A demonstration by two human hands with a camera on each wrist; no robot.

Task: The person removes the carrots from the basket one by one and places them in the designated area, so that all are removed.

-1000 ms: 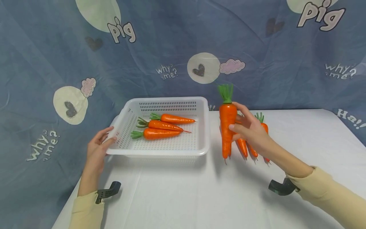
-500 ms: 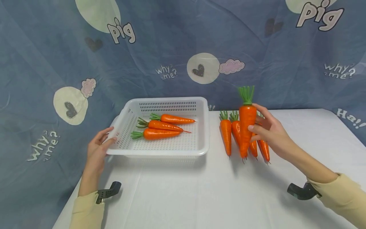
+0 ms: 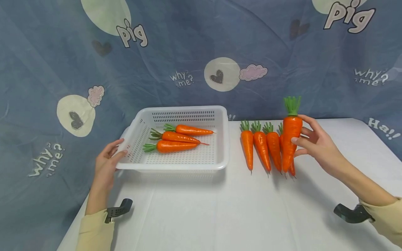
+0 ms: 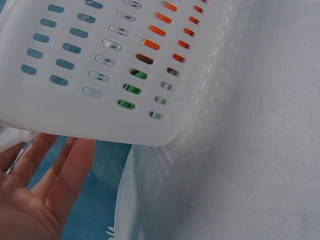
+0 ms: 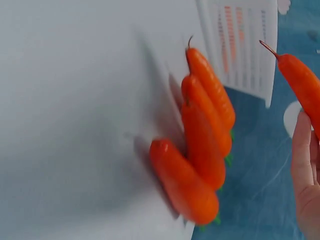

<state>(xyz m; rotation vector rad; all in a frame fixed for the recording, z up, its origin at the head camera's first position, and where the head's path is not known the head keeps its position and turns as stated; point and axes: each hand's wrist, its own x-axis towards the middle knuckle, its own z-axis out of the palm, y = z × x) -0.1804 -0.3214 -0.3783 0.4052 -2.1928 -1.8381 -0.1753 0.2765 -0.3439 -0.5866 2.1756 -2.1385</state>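
My right hand (image 3: 320, 146) holds a carrot (image 3: 291, 136) upright above the table, pinched between thumb and fingers, its green top pointing up. In the right wrist view that carrot (image 5: 302, 82) shows at the right edge, with its thin root tip. Behind and left of it, several carrots (image 3: 261, 146) lie side by side, and the held one partly covers the rightmost. My left hand (image 3: 105, 167) grips the left rim of a white plastic basket (image 3: 176, 167). Inside lie three carrots (image 3: 177, 146), tops to the left. The left wrist view shows fingers (image 4: 72, 175) under the rim.
A white cloth covers the table (image 3: 194, 212). Behind it hangs a blue printed curtain (image 3: 176, 45), close to the basket's back wall. The basket stands left of the carrot row, a narrow gap between them.
My right hand has carried its carrot rightward past the row, from beside the basket to the row's right end. The left hand and basket have stayed put.
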